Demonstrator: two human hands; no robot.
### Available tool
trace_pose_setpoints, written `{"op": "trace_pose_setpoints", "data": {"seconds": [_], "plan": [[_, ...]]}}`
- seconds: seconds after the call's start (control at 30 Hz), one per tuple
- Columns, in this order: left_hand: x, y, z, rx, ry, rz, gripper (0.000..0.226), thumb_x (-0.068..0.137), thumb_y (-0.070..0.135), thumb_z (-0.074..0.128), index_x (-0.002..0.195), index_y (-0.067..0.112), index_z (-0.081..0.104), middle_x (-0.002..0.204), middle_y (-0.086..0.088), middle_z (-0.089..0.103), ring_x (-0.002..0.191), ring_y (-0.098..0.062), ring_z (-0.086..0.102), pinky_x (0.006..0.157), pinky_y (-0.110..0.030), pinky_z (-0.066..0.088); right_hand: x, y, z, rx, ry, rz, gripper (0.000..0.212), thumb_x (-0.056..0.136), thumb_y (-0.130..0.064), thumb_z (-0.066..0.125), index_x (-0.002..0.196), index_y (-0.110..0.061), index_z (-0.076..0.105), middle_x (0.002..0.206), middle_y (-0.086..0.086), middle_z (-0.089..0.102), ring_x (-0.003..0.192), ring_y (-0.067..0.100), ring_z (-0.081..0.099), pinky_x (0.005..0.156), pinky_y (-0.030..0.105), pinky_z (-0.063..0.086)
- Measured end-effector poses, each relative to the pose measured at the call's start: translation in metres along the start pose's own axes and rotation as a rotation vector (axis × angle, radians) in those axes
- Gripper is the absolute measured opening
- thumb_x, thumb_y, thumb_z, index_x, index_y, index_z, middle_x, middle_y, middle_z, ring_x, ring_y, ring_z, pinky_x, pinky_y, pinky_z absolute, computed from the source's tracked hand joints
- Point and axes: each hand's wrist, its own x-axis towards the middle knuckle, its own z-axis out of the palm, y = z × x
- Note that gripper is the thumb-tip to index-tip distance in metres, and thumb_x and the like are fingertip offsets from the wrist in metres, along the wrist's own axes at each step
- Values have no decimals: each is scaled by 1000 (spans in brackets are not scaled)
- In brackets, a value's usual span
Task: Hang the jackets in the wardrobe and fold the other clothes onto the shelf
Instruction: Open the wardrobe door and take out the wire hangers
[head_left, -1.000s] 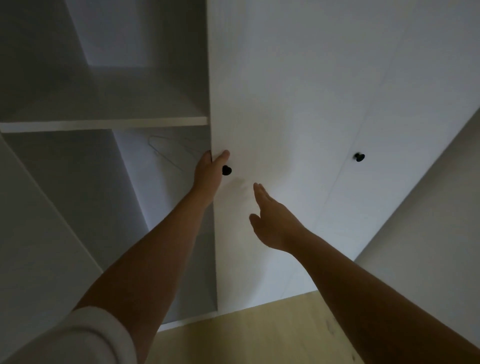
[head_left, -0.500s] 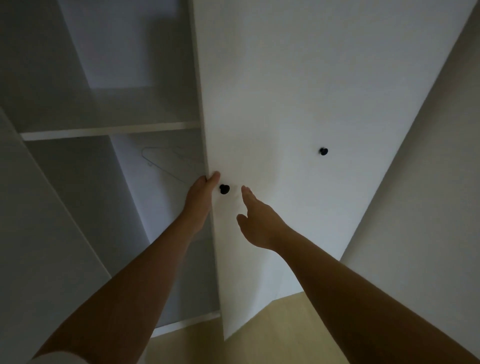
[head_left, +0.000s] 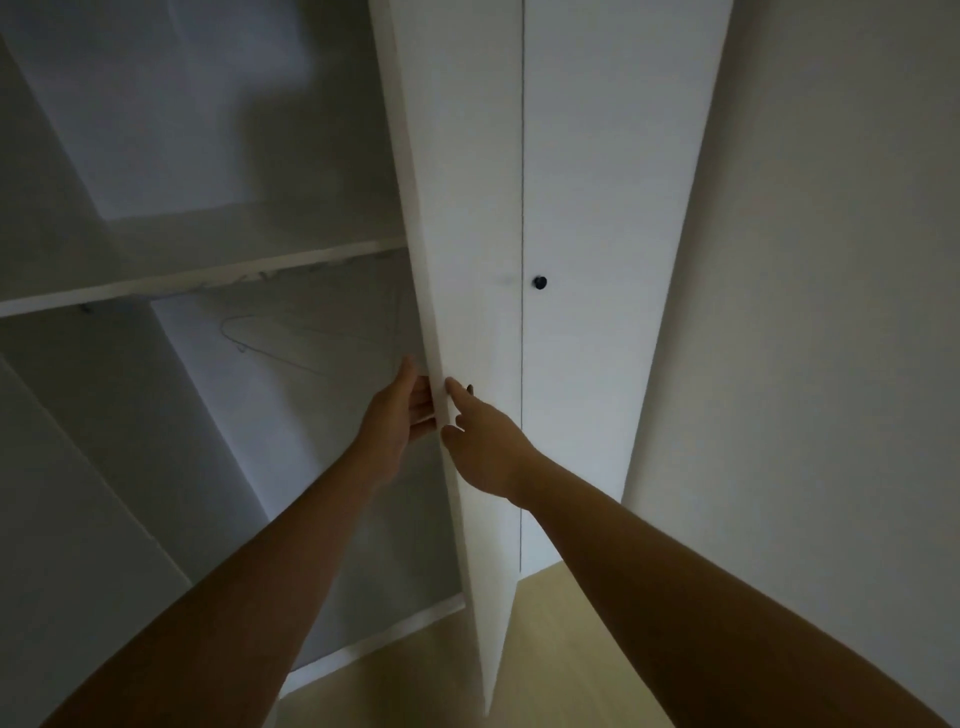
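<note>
The white wardrobe stands open in front of me. Its swung-out door (head_left: 467, 249) is seen almost edge on. My left hand (head_left: 397, 415) holds the door's free edge from the inner side, thumb up along it. My right hand (head_left: 483, 449) lies flat on the outer face, fingers apart, with the forefinger next to the small black knob (head_left: 469, 388). Inside, a white shelf (head_left: 208, 273) crosses the cabinet, and thin wire hangers (head_left: 275, 345) hang below it. No jackets or other clothes are in view.
A second door (head_left: 597, 260) with a black knob (head_left: 540, 282) is shut to the right. A plain wall (head_left: 805, 364) lies beyond it. Pale wooden floor (head_left: 550, 649) shows at the bottom. Another wardrobe panel (head_left: 67, 493) stands at the left.
The door has swung further open toward me, from nearly face-on to almost edge-on. Both hands moved with it, and my right hand came up against the outer face by the knob.
</note>
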Motion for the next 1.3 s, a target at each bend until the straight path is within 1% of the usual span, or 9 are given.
{"op": "trace_pose_setpoints", "data": {"seconds": [0.2, 0.4, 0.5, 0.7, 0.83, 0.97, 1.1, 1.2, 1.3], "plan": [[-8, 1, 51, 0, -90, -23, 53, 106, 49, 38, 103, 11, 75, 107, -9, 77, 101, -22, 74, 84, -32, 56, -37, 28, -34, -4, 184, 49, 61, 105, -15, 45, 160, -23, 21, 148, 7, 51, 122, 22, 60, 92, 21, 49], [-1, 0, 106, 31, -245, -49, 46, 108, 41, 37, 110, 12, 73, 113, -4, 76, 110, -18, 70, 86, -28, 55, -63, 55, -71, -9, 346, 117, 51, 105, -15, 44, 153, -24, 32, 119, -2, 63, 81, 6, 60, 60, 7, 48], [8, -1, 134, 48, -351, -68, 44, 108, 42, 37, 112, 16, 72, 116, 0, 75, 113, -13, 69, 95, -30, 51, -72, 66, -95, -24, 377, 182, 52, 102, -13, 42, 152, -22, 29, 108, -2, 61, 76, 3, 57, 57, 9, 43], [33, -6, 190, 56, -464, -103, 44, 108, 39, 38, 133, 10, 62, 115, 8, 73, 121, -10, 63, 95, -24, 50, -76, 80, -141, 55, 443, 314, 63, 99, -7, 40, 157, -23, 21, 120, 9, 60, 100, 27, 65, 88, 42, 57], [46, -8, 220, 31, -481, -125, 48, 108, 38, 40, 140, 7, 56, 134, -3, 65, 127, -17, 59, 105, -30, 45, -70, 88, -163, 80, 474, 378, 57, 99, -5, 40, 152, -22, 29, 121, 14, 62, 99, 26, 63, 85, 37, 55], [57, -11, 226, 16, -486, -112, 47, 107, 39, 41, 137, 7, 59, 127, -2, 68, 122, -15, 63, 95, -26, 50, -68, 87, -172, 108, 486, 403, 39, 100, -7, 40, 138, -17, 41, 116, 18, 64, 87, 23, 59, 76, 34, 48], [61, -13, 209, -29, -454, -121, 48, 107, 41, 40, 134, 7, 61, 126, -4, 70, 115, -15, 67, 94, -26, 51, -64, 80, -150, 60, 635, 428, 61, 103, -26, 46, 157, -9, 23, 150, 13, 48, 134, 31, 50, 111, 36, 39], [61, -21, 179, -52, -373, -135, 48, 106, 44, 41, 126, 8, 65, 120, -5, 72, 109, -16, 70, 89, -25, 55, -58, 70, -112, 132, 625, 446, 68, 106, -35, 41, 160, -10, 8, 162, 10, 32, 144, 30, 39, 111, 31, 33], [61, -36, 134, -46, -278, -184, 48, 105, 46, 42, 120, 9, 68, 114, -6, 75, 106, -17, 72, 83, -23, 57, -37, 65, -76, 172, 469, 443, 64, 107, -37, 39, 159, -10, 12, 159, 10, 36, 142, 29, 42, 102, 28, 35]]}}
